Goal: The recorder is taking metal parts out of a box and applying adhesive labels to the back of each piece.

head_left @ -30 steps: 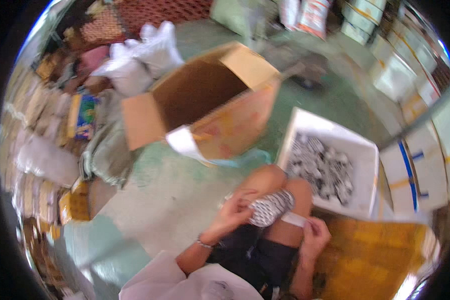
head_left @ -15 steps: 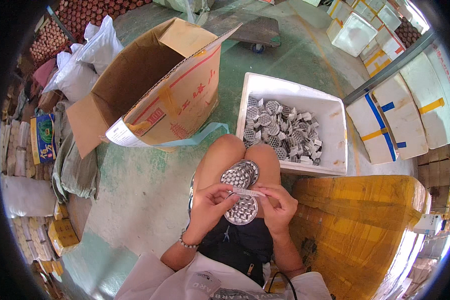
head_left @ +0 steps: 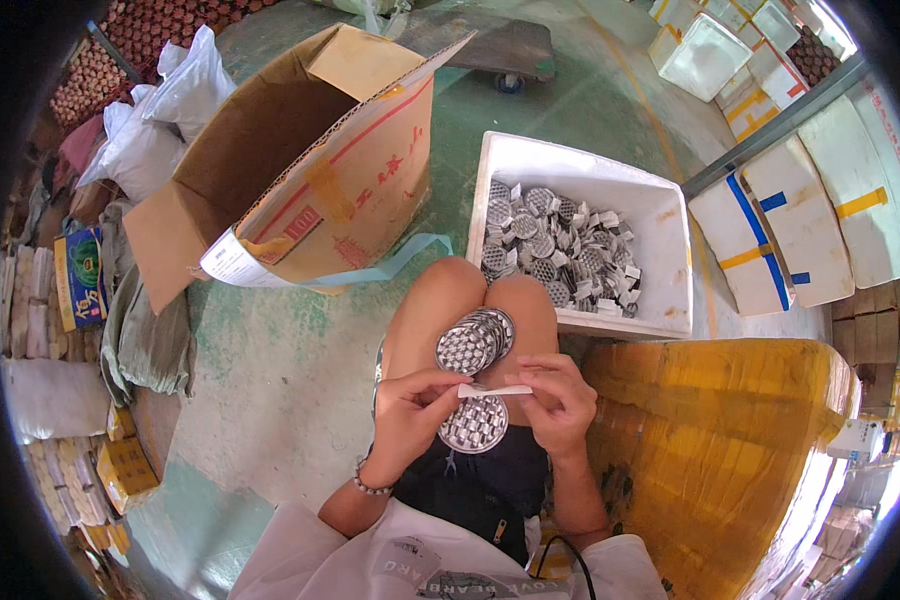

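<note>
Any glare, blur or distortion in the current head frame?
Head view: left hand, right hand and white strip look fairly sharp; head view: glare whitens one edge of the yellow block; head view: fisheye bends white boxes near the rim.

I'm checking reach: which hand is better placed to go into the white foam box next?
Likely the right hand: it is nearer the white foam box, which stands ahead and to the right. The left hand is farther, and both hold the white strip.

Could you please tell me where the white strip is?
In the head view, the white strip is below and slightly right of centre, held between the left hand and right hand, at the upper edge of a silvery disc.
</note>
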Demonstrator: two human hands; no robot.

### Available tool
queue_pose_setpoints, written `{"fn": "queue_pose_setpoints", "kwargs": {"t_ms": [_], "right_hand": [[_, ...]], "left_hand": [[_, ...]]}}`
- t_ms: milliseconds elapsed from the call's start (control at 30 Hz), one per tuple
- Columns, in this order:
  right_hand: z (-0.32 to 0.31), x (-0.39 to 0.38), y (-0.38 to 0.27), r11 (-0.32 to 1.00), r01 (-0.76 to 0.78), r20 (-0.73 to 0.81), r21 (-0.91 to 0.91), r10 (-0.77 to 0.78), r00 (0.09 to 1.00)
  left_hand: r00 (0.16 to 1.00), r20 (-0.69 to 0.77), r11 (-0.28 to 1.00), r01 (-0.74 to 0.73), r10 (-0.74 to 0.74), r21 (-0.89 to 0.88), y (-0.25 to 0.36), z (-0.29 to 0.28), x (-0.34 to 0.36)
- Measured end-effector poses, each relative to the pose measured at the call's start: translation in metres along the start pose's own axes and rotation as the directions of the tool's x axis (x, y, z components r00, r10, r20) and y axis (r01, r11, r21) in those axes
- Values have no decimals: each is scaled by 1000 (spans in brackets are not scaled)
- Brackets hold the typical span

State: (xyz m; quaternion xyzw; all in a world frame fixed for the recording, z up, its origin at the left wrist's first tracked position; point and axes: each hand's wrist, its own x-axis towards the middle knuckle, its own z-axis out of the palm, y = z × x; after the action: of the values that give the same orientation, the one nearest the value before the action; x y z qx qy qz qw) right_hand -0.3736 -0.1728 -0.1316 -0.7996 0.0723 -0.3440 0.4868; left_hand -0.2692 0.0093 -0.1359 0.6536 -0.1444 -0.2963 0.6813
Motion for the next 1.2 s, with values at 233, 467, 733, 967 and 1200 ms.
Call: {"fn": "queue_pose_setpoints", "kwargs": {"t_ms": [233,467,733,967,1200], "right_hand": [[6,-18,-12,939,188,-54,-289,-212,976],[9,-23,2,984,146,-133,-102,-159,978],[4,-21,3,993,106,-107,45,-101,989],[-1,-17,5,834,-194,81,517,178,981],[3,-17,1,751,-305,162,585,260,952]], "left_hand": [[996,-58,969,-54,70,240,11,7,-7],[998,-12,996,-59,60,63,11,9,-9],[994,-1,981,-111,112,159,15,9,-9],[972,156,937,-212,174,276,22,4,-8],[968,230,951,-163,102,264,22,7,-10]]}}
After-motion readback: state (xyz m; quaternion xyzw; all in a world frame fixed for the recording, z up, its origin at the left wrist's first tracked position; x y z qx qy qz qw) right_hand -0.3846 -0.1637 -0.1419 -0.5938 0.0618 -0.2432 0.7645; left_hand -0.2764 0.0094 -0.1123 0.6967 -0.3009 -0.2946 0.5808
